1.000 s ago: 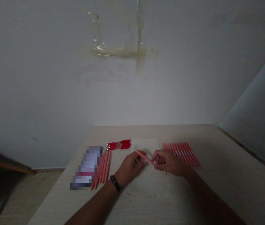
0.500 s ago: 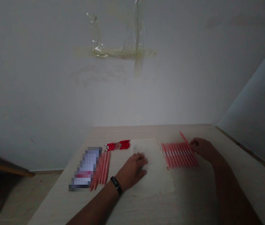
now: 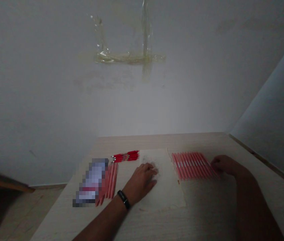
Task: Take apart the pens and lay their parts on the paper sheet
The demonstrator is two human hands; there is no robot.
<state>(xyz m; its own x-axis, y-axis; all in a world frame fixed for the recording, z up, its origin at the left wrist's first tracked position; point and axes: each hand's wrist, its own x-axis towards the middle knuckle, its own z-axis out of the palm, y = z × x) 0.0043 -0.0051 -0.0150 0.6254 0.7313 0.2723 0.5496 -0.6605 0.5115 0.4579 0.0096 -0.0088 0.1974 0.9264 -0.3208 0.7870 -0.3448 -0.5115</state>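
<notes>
Left hand (image 3: 142, 182) on paper (image 3: 168, 190), right hand (image 3: 224, 164) at pens' (image 3: 192, 165) edge (pink)

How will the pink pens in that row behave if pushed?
The pink pens look stiff and fairly light: the slim barrels lie straight, with none visibly bowing. They seem round, so a sideways push across the pale table would probably roll or scatter them. The closely spaced row may also shift together if the right hand bumps its end.
</notes>
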